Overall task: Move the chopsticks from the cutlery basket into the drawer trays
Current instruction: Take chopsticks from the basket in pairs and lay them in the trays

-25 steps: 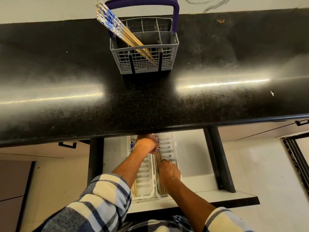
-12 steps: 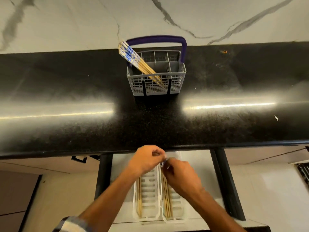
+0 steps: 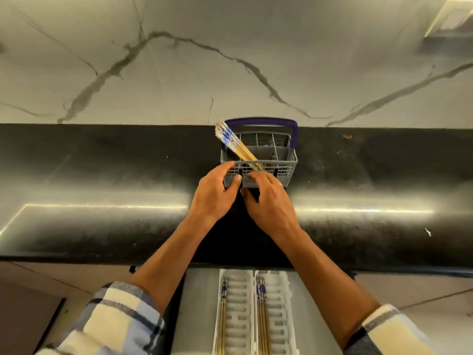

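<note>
The grey cutlery basket (image 3: 279, 163) with its purple handle (image 3: 261, 122) stands on the black countertop (image 3: 102, 175), close to the marble wall (image 3: 230, 60) behind it. A bundle of chopsticks (image 3: 234, 144) with blue-patterned tops leans in the basket's front left compartment, the tops tilting out past the basket's left rim and the lower ends hidden behind the front wall.

The left hand (image 3: 213, 194) is at the basket's front left corner. Its fingers are fairly straight and spread, the index finger lying along the top of the front rim and the thumb against the front mesh wall. Whether it is actually squeezing the basket or only touching it cannot be told. The right hand (image 3: 268, 198), wearing a ring, is just beside the left one, directly in front of the basket's front wall. Its fingers are curled forward against the mesh, near where the chopsticks' lower ends sit; no object is seen inside the hand, and whether the fingertips pinch anything is hidden by the hand itself. The two thumbs lie near each other with a narrow gap between.

Below the countertop's front edge, straight down from the basket, the open drawer (image 3: 197, 316) holds two white trays (image 3: 238, 311) side by side. Each tray already has chopsticks (image 3: 261, 313) lying lengthwise along its left side, blue ends toward the countertop. Plaid sleeves (image 3: 115, 321) cover both forearms near the drawer.
</note>
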Demonstrator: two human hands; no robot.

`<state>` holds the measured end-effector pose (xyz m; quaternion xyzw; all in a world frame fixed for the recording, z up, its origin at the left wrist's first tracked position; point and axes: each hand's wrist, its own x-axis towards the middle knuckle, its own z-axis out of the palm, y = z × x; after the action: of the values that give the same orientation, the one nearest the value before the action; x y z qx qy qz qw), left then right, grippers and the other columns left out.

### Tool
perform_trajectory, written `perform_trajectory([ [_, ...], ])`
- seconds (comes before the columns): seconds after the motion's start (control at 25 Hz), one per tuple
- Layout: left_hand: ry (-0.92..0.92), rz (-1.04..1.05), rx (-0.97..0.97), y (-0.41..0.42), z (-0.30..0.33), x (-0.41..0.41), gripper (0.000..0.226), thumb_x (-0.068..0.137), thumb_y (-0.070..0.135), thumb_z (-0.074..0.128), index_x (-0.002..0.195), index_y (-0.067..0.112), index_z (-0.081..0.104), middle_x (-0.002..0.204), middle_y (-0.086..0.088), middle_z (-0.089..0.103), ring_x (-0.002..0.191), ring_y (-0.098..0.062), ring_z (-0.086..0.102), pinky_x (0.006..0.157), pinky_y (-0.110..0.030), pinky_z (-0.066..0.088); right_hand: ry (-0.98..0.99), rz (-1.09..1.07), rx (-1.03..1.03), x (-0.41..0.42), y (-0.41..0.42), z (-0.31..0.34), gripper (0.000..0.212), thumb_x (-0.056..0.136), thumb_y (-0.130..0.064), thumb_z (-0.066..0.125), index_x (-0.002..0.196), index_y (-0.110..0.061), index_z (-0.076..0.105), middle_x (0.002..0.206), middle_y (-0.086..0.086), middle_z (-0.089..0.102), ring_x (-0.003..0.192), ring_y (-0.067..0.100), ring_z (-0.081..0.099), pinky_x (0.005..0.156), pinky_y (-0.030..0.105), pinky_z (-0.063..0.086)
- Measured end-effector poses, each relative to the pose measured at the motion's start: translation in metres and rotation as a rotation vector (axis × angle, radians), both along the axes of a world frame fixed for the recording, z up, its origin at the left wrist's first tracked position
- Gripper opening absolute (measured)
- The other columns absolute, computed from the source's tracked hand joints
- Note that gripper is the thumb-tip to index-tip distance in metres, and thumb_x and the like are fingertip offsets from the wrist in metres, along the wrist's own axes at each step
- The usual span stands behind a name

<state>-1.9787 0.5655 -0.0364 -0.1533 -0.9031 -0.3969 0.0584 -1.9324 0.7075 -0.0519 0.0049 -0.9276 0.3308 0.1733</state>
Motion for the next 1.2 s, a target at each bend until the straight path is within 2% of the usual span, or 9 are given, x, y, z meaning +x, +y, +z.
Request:
perform_trajectory([
  [0.16, 0.057, 0.071, 0.09, -0.001, 0.035, -0.031, 0.046, 0.097, 0.026, 0.06, 0.14, 0.012, 0.052, 0.136, -0.004, 0.062, 0.123, -0.019, 0.058, 0.097, -0.02, 0.04, 0.078, 0.013, 0.001, -0.047, -0.004, 0.036, 0.037, 0.094, -0.032, 0.058, 0.128, -0.018, 0.055, 0.127, 0.002, 0.059, 0.114, 0.02, 0.056, 0.09, 0.04, 0.054],
  [0.32, -0.181, 0.198, 0.292, -0.001, 0.039, -0.062, 0.033, 0.093, 0.029, 0.064, 0.125, 0.023, 0.063, 0.103, 0.009, 0.069, 0.092, -0.006, 0.066, 0.078, -0.018, 0.051, 0.03, 0.017, 0.019, -0.091, -0.01, 0.052, 0.031, 0.096, -0.037, 0.051, 0.12, -0.02, 0.06, 0.116, 0.002, 0.064, 0.104, 0.02, 0.06, 0.089, 0.038, 0.054],
  [0.36, -0.261, 0.228, 0.313, 0.0, 0.033, -0.068, 0.031, 0.091, 0.032, 0.065, 0.121, 0.023, 0.066, 0.097, 0.01, 0.069, 0.087, -0.005, 0.065, 0.077, -0.02, 0.053, -0.003, 0.013, 0.042, -0.101, -0.012, 0.052, 0.03, 0.096, -0.035, 0.051, 0.12, -0.019, 0.061, 0.116, 0.003, 0.065, 0.104, 0.021, 0.061, 0.089, 0.037, 0.053],
  [0.48, -0.41, 0.291, 0.41, 0.004, 0.01, -0.084, 0.023, 0.087, 0.039, 0.065, 0.095, 0.019, 0.073, 0.083, 0.003, 0.072, 0.078, -0.015, 0.067, 0.085, -0.046, 0.058, -0.16, -0.016, 0.14, -0.123, -0.016, 0.044, 0.022, 0.097, -0.03, 0.051, 0.11, -0.018, 0.064, 0.107, 0.005, 0.067, 0.09, 0.02, 0.061, 0.075, 0.034, 0.052],
  [0.56, -0.443, 0.346, 0.46, 0.008, 0.002, -0.094, 0.019, 0.089, 0.038, 0.065, 0.081, 0.021, 0.072, 0.084, -0.003, 0.074, 0.081, -0.023, 0.07, 0.085, -0.048, 0.059, -0.237, -0.033, 0.187, -0.132, -0.02, 0.036, 0.02, 0.098, -0.028, 0.052, 0.109, -0.018, 0.064, 0.104, 0.005, 0.066, 0.087, 0.019, 0.061, 0.072, 0.033, 0.053],
  [0.72, -0.398, 0.369, 0.482, 0.016, 0.006, -0.109, 0.016, 0.092, 0.038, 0.065, 0.09, 0.026, 0.076, 0.085, 0.002, 0.075, 0.08, -0.015, 0.071, 0.072, -0.032, 0.06, -0.212, -0.054, 0.141, -0.141, -0.021, 0.024, 0.02, 0.1, -0.03, 0.048, 0.104, -0.018, 0.064, 0.099, 0.003, 0.064, 0.084, 0.017, 0.062, 0.075, 0.035, 0.057],
  [0.92, -0.37, 0.4, 0.54, 0.027, 0.003, -0.119, 0.022, 0.093, 0.032, 0.066, 0.075, 0.02, 0.071, 0.076, -0.003, 0.073, 0.07, -0.014, 0.071, 0.072, -0.032, 0.062, -0.123, -0.037, 0.162, -0.146, -0.015, 0.019, 0.025, 0.102, -0.029, 0.045, 0.096, -0.019, 0.067, 0.093, 0.0, 0.065, 0.077, 0.012, 0.06, 0.067, 0.024, 0.051],
  [1.08, -0.297, 0.411, 0.523, 0.021, 0.014, -0.121, 0.027, 0.093, 0.03, 0.066, 0.072, 0.015, 0.072, 0.07, -0.003, 0.073, 0.058, -0.009, 0.069, 0.056, -0.02, 0.059, -0.061, -0.015, 0.139, -0.14, -0.014, 0.026, 0.026, 0.102, -0.029, 0.045, 0.097, -0.021, 0.069, 0.093, -0.002, 0.065, 0.076, 0.009, 0.058, 0.064, 0.018, 0.045],
  [1.2, -0.246, 0.375, 0.594, 0.008, 0.039, -0.119, 0.021, 0.092, 0.029, 0.068, 0.077, 0.016, 0.076, 0.074, -0.001, 0.076, 0.064, -0.01, 0.074, 0.065, -0.03, 0.063, -0.022, -0.024, 0.079, -0.132, -0.015, 0.04, 0.023, 0.102, -0.032, 0.047, 0.099, -0.024, 0.069, 0.091, -0.006, 0.063, 0.073, 0.005, 0.055, 0.06, 0.016, 0.042],
])
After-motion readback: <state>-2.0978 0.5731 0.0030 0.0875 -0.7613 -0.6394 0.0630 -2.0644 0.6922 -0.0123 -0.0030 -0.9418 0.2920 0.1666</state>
